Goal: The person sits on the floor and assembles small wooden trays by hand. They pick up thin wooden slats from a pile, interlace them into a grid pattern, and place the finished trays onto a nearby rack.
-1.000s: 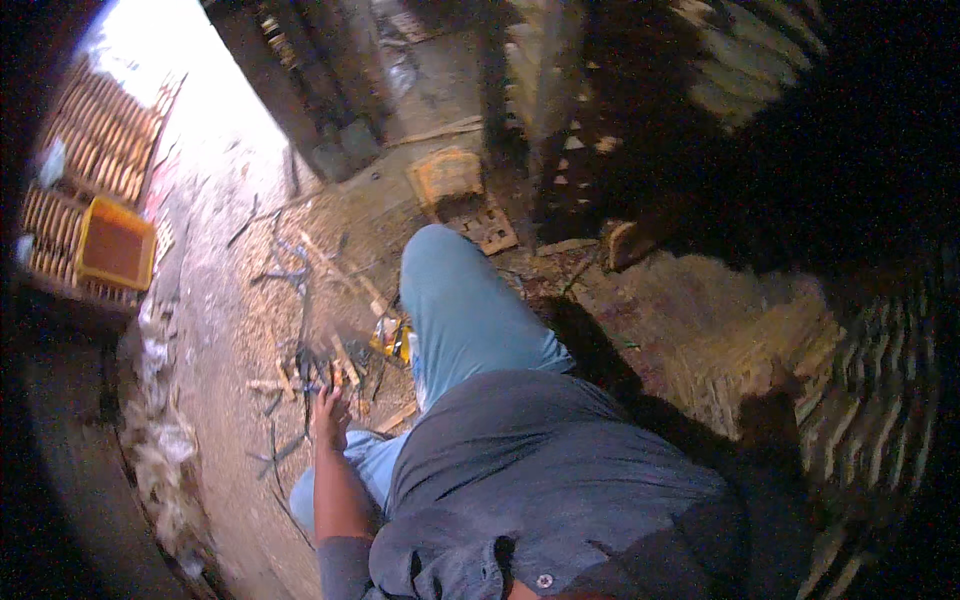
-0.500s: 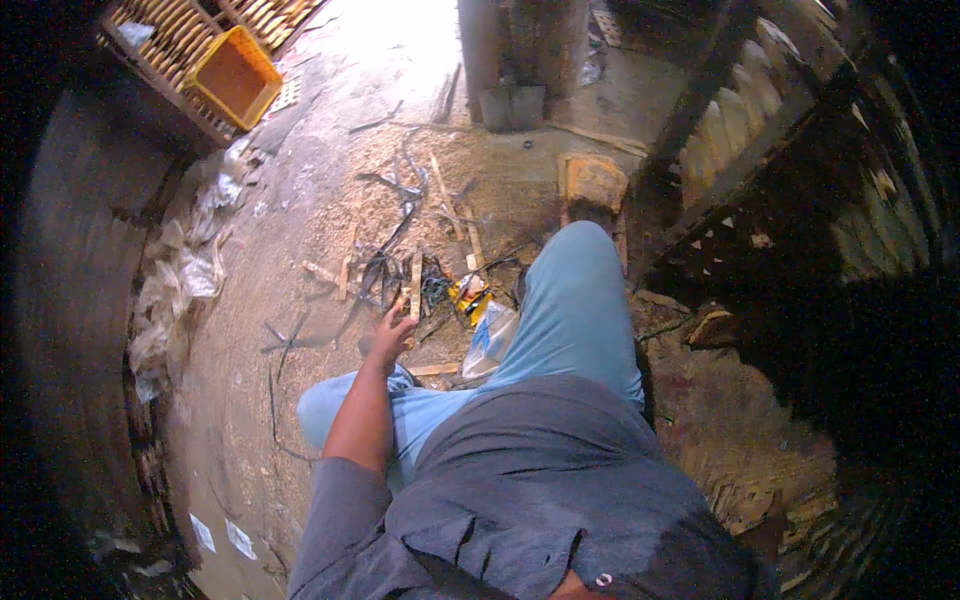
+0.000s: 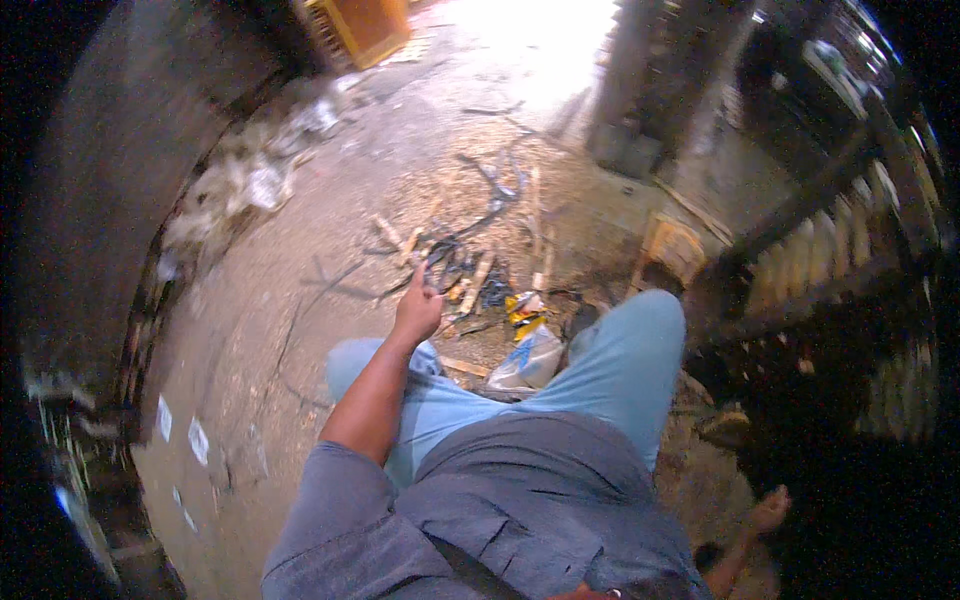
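My left hand point(image 3: 418, 312) reaches down to a small heap on the ground between my knees. One finger is stretched toward black strips point(image 3: 447, 250), and I see nothing held in the hand. Beside it are short wooden sticks point(image 3: 477, 283), a yellow wrapper point(image 3: 525, 312) and a clear-and-blue plastic bag point(image 3: 530, 358) near my right leg. Out to the lower right, my right hand point(image 3: 770, 508) is held away from my body over dark ground; its fingers are small and blurred, so their state is unclear.
Wood chips point(image 3: 430, 185) cover the floor beyond the heap. Crumpled plastic sheeting point(image 3: 265, 185) lies along the left wall. An orange-yellow crate point(image 3: 372, 30) stands at the far left, a worn wooden block point(image 3: 672, 250) beyond my right knee. Pale paper pieces point(image 3: 198, 440) lie lower left.
The view has turned, so the heap and crate sit farther right in the picture. My left hand still reaches at the heap, one finger now extended. My right hand has come into view.
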The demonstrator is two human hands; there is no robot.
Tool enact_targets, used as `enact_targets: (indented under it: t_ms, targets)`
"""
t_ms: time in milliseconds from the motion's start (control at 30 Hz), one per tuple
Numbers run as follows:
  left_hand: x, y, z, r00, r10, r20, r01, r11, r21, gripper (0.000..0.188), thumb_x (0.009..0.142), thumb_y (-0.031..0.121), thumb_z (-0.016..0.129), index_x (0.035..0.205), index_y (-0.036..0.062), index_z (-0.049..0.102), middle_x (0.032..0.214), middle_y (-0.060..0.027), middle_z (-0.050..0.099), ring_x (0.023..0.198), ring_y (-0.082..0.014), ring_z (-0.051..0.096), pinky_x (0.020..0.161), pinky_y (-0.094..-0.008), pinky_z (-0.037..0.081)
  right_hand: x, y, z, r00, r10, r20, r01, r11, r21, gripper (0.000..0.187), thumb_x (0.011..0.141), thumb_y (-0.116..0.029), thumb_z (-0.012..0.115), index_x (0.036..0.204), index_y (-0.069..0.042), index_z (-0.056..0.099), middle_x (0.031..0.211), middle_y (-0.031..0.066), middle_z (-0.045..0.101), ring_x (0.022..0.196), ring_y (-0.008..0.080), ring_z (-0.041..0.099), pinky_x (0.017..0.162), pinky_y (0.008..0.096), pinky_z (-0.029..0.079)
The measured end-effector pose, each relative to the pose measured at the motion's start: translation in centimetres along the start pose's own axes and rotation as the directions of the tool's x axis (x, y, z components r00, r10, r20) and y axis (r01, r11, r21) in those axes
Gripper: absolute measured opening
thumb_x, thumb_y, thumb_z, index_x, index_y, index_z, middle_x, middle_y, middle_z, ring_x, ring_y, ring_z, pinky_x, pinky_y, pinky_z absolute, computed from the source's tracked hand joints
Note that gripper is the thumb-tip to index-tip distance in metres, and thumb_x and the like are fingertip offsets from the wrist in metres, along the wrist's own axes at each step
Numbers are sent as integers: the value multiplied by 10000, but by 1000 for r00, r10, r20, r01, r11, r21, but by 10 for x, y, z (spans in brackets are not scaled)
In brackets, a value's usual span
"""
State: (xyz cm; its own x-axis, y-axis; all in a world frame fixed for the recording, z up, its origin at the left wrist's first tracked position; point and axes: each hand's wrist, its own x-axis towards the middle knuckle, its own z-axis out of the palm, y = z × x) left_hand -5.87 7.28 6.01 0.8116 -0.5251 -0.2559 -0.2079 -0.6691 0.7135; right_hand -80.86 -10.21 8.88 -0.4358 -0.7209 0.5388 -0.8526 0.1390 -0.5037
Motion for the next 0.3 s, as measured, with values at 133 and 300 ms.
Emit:
enact_targets:
  t_ms: [133, 300]
  targets:
    - [-33, -25, -64, 991, 114, -73, -52, 819, 572, 619, 815, 429, 639, 1378, 199, 517, 1345, -97, 546, 1314, -360, 419, 1025, -681, 284, -63, -181, 127, 676, -527, 514, 261, 824, 503, 559, 961, -193, 561, 1456, -27, 363, 1418, 182, 446, 1264, 314, 475, 1057, 431, 383]
    - [-104, -45, -108, 990, -108, 89, 34, 798, 601, 728, 839, 620, 583, 1417, 192, 469, 1468, -94, 443, 1426, -402, 245, 1109, -683, 139, -82, -337, 240, -13, -840, 542, 397, 493, 774, 799, 868, -407, 673, 1484, -47, 311, 1556, 210, 251, 1432, 382, 249, 1174, 523, 163]
